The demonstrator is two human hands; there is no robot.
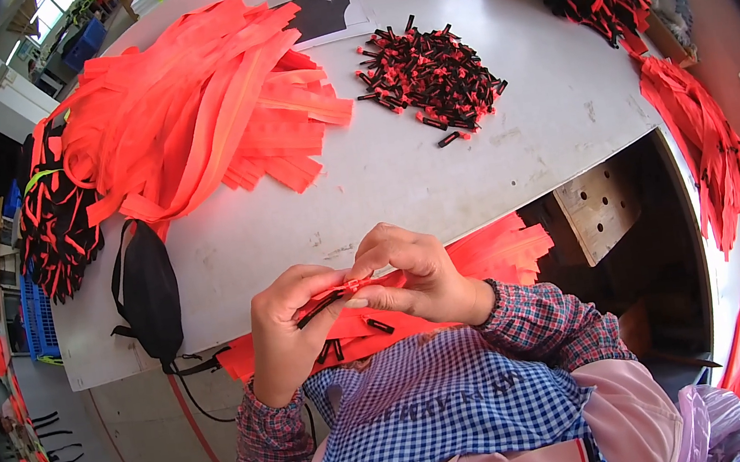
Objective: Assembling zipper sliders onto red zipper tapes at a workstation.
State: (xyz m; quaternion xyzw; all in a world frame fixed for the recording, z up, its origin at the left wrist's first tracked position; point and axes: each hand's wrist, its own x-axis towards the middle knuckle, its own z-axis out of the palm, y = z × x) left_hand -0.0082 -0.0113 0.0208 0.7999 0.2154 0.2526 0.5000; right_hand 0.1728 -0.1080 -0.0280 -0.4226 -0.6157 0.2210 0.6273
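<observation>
Close in front of my body, my left hand pinches a red zipper slider with a long black pull. Opposite it, my right hand has thumb and fingertips closed on an orange-red zipper tape, right at the slider. The fingers partly cover where tape and slider meet. Across my lap lie more orange-red zipper tapes, with several loose sliders on them. Farther up the white table, a heap of sliders with black pulls stands apart from both hands.
A large heap of orange-red zipper tapes covers the table's far left. Beside it are a black-and-red bundle and a black pouch at the edge. More tapes hang at the right. An open compartment holds a wooden board.
</observation>
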